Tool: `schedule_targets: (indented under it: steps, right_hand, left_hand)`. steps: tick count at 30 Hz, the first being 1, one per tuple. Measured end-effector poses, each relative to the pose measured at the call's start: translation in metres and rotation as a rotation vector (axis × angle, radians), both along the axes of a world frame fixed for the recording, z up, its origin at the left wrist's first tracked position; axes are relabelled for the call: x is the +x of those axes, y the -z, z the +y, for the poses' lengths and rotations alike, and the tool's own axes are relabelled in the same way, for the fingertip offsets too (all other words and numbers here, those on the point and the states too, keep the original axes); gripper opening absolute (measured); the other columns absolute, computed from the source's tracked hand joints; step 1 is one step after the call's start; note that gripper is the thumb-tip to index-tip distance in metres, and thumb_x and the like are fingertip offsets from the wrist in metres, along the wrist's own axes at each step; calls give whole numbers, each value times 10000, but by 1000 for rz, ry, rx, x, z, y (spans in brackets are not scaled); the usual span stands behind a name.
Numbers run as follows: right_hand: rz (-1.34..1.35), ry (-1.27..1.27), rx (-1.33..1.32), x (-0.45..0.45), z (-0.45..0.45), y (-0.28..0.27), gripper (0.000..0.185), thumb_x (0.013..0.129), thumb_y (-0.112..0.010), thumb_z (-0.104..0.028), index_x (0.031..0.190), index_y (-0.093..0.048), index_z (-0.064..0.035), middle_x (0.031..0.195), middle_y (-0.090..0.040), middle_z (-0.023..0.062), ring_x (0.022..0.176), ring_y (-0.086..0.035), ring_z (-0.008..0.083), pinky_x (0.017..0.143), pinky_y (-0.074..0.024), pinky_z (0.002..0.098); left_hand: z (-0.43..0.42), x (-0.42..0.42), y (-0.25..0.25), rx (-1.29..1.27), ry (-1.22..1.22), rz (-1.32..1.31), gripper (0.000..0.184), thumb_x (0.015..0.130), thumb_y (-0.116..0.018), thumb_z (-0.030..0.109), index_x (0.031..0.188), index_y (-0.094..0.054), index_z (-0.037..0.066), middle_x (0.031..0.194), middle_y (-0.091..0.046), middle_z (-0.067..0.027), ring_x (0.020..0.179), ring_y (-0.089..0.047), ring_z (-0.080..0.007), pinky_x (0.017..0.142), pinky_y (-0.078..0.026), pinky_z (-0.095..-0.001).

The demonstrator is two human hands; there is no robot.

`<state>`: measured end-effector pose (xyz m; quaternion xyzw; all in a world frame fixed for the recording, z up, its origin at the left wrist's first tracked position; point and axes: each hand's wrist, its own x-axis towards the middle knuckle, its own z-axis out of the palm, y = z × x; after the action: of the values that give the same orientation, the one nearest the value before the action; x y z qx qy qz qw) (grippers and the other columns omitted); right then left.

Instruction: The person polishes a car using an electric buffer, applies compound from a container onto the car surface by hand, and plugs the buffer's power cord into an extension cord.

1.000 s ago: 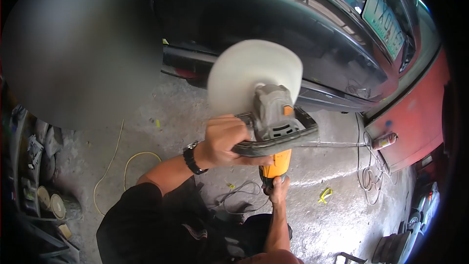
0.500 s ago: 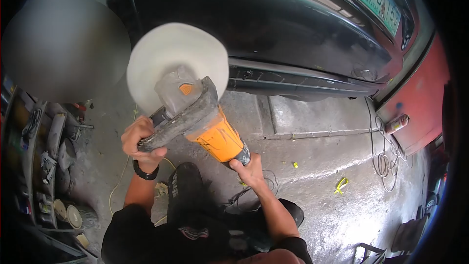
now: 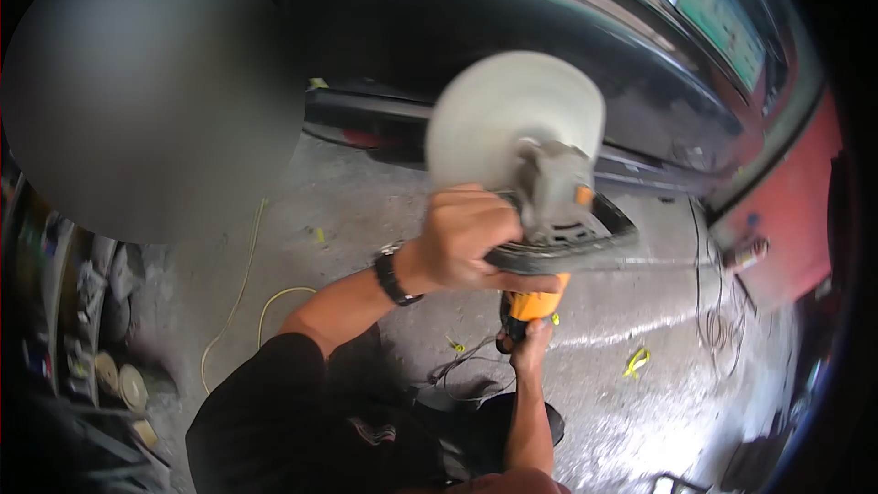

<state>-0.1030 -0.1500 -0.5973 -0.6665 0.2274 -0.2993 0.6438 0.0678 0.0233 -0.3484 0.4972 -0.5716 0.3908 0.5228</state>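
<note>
A polisher point(image 3: 553, 187) with a grey head, a black loop handle and an orange body is in both my hands. My left hand point(image 3: 471, 233), with a dark watch at the wrist, grips the left side of the loop handle. Lower down, my right hand point(image 3: 531, 348) is wrapped round the black rear end of the orange body. The round white pad point(image 3: 512, 110) faces the dark car bumper point(image 3: 384, 27) and overlaps its lower part in view. Whether pad and bumper touch cannot be made out.
A licence plate point(image 3: 721, 23) is at the upper right, near a red panel point(image 3: 791, 220). Cables point(image 3: 718, 329) and a yellow strip point(image 3: 637, 362) lie on the concrete floor. Shelves point(image 3: 78, 311) with cans stand at the left. A blurred round patch covers the upper left.
Over the last half second the polisher and both hands swung from left to right, and the tool turned more upright. The view shifted too. Both hands kept their grip throughout.
</note>
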Motion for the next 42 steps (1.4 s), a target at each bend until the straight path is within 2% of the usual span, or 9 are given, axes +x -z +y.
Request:
schedule_targets:
  steps: [9, 13, 16, 21, 23, 30, 33, 39, 42]
  right_hand:
    - [159, -273, -261, -9, -1, -68, 886, 754, -607, -794, 975, -614, 65, 794, -599, 41, 704, -558, 145, 621, -461, 327]
    - [250, -316, -280, -11, 31, -98, 816, 778, -629, -735, 924, -623, 68, 737, -599, 34, 694, -548, 122, 596, -451, 315]
    - [294, -338, -212, -11, 55, -120, 670, 795, -698, -580, 959, -646, 67, 756, -620, 37, 713, -555, 113, 612, -465, 304]
    - [389, -333, -174, 2, 100, -168, 455, 782, -747, -310, 1027, -675, 66, 796, -678, 67, 764, -625, 131, 697, -509, 297]
    - [387, -368, -288, 5, 98, -162, 675, 782, -724, -610, 817, -605, 54, 643, -567, 18, 554, -552, 103, 494, -463, 275]
    - [376, -269, -199, -27, 82, -183, 780, 753, -691, -709, 854, -616, 61, 643, -579, 31, 555, -569, 104, 471, -465, 265]
    - [393, -188, -89, -56, 61, -171, 459, 821, -705, -396, 865, -654, 58, 685, -631, 51, 605, -604, 107, 541, -483, 270]
    - [362, -23, -104, -94, 40, -158, 837, 784, -594, -769, 842, -613, 66, 635, -585, 60, 509, -584, 136, 439, -456, 271]
    - [355, 8, -147, -92, 46, -161, 853, 785, -571, -790, 879, -594, 58, 617, -587, 77, 469, -581, 151, 396, -433, 257]
  left_hand:
    - [78, 8, 48, -101, -121, 175, 557, 681, -871, 494, 589, -493, 95, 509, -443, -12, 414, -457, -180, 432, -337, -303]
    - [107, 5, 63, -167, -170, 330, 563, 702, -860, 489, 626, -515, 50, 542, -468, -44, 439, -464, -183, 445, -345, -313]
    - [130, 1, 71, -130, -229, 476, 615, 750, -806, 547, 698, -531, -1, 620, -528, -86, 527, -523, -201, 497, -402, -315]
    - [148, 5, 75, -479, -494, 443, 608, 751, -809, 543, 833, -604, -24, 697, -619, -83, 584, -583, -164, 533, -447, -289]
    - [168, 6, 81, -403, -427, 547, 625, 758, -801, 551, 884, -609, -30, 718, -624, -83, 613, -592, -162, 555, -465, -291]
    - [125, -13, 53, -326, -415, 506, 558, 751, -826, 504, 772, -599, -6, 631, -574, -67, 566, -566, -147, 518, -433, -302]
    - [100, -22, 38, -140, -260, 501, 515, 745, -844, 462, 685, -558, 38, 575, -537, -47, 491, -534, -151, 466, -404, -305]
    - [34, -25, 30, 4, 40, 493, 443, 699, -886, 363, 702, -578, 43, 615, -584, -67, 508, -575, -178, 477, -422, -299]
    - [30, -24, 32, -41, 87, 516, 431, 705, -883, 353, 696, -583, 43, 627, -604, -76, 531, -601, -178, 486, -434, -295]
